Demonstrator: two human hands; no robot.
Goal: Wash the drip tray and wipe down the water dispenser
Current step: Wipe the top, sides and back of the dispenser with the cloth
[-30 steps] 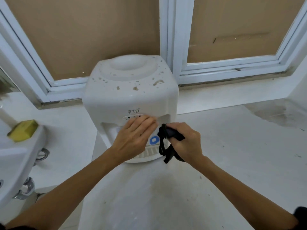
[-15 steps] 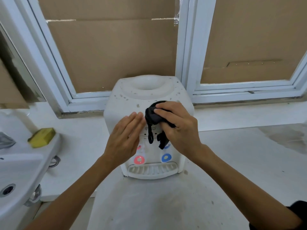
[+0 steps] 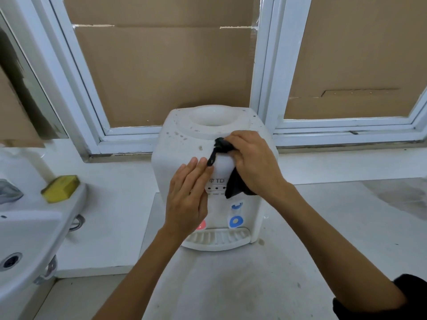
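A white countertop water dispenser (image 3: 175, 144) with brown specks on its top stands on a pale counter below a window. Its white slotted drip tray (image 3: 218, 239) sits in place at the base, under a blue tap (image 3: 236, 221) and a pink tap (image 3: 201, 225). My right hand (image 3: 254, 162) grips a black cloth (image 3: 234, 185) and presses it on the dispenser's upper front edge; a cloth strap dangles. My left hand (image 3: 187, 195) lies flat with straight fingers on the dispenser's front, left of the logo.
A white sink (image 3: 27, 229) is at the left, with a yellow sponge (image 3: 60, 188) on its rim. White window frames (image 3: 265, 65) backed with cardboard rise right behind the dispenser. The counter (image 3: 231, 285) runs toward me and to the right.
My right hand carried the black cloth up from the tap area to the dispenser's top front edge. My left hand stayed flat on the front. The view tilted upward.
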